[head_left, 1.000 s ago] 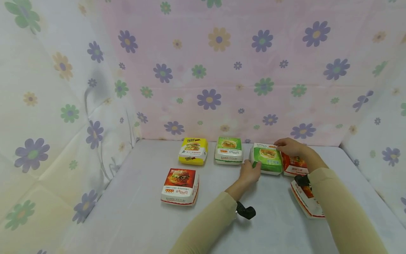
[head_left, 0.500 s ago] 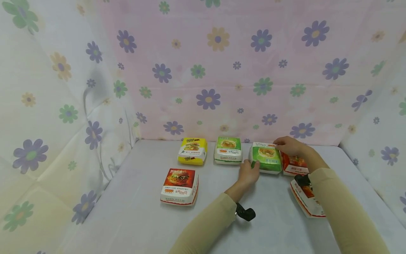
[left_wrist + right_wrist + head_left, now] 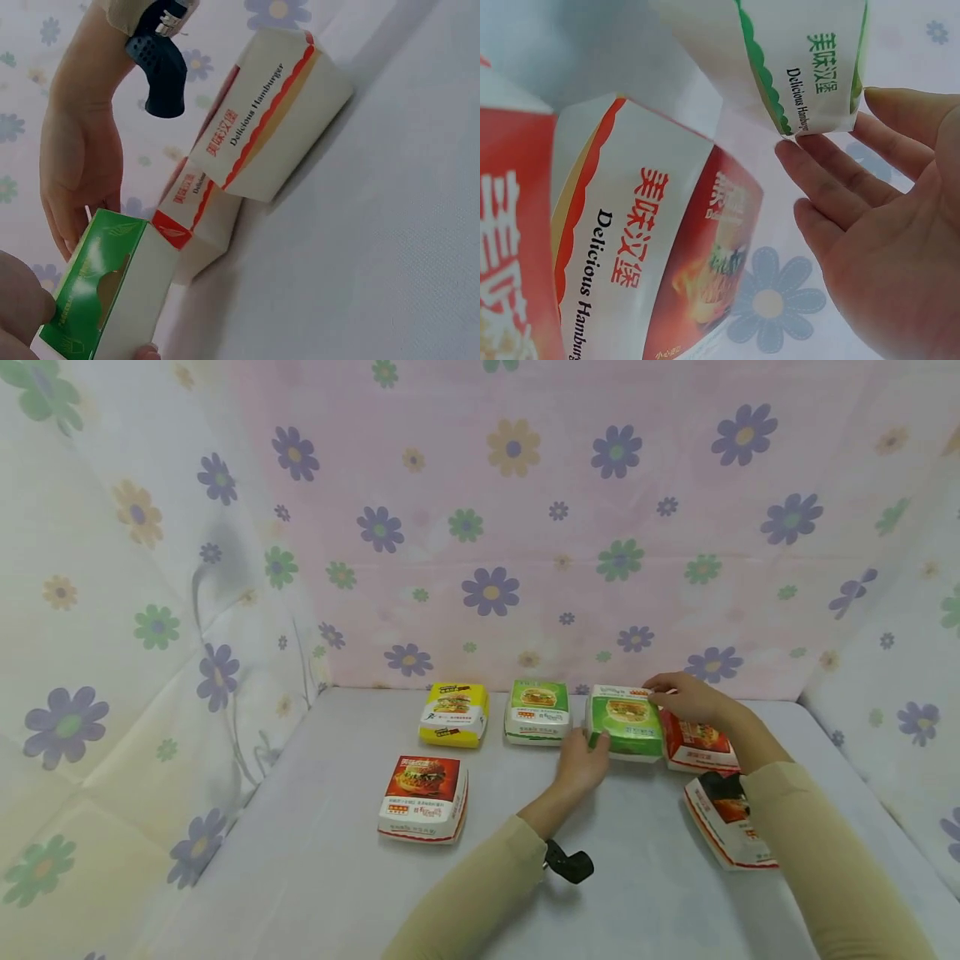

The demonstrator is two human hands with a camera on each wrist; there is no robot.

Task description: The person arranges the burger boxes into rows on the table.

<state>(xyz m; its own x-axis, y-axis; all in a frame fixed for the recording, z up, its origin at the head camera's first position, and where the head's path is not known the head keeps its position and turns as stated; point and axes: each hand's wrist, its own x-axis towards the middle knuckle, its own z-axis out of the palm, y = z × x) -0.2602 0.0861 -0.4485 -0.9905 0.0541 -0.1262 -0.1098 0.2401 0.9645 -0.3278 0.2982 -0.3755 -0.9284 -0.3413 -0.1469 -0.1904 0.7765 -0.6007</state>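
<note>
A green-and-white hamburger box (image 3: 624, 720) is held at the back right of the table between both hands. My left hand (image 3: 583, 762) grips its front left corner; in the left wrist view a fingertip (image 3: 147, 352) shows at its lower edge. At the far right corner my right hand (image 3: 696, 700) pinches the box, thumb at the top edge and fingers under the side (image 3: 810, 71) in the right wrist view. Close beside it on the right stands a red hamburger box (image 3: 699, 746), partly covered by the right hand and wrist.
A second green hamburger box (image 3: 537, 713) and a yellow one (image 3: 453, 717) stand left along the back. Red-and-white boxes lie at front left (image 3: 423, 800) and, turned askew, under the right forearm (image 3: 729, 827). A floral curtain (image 3: 450, 527) closes off the back and sides.
Both hands have shifted the held green box slightly up and back, a little away from the red box beside it. The other boxes stay put; the head view has tilted slightly.
</note>
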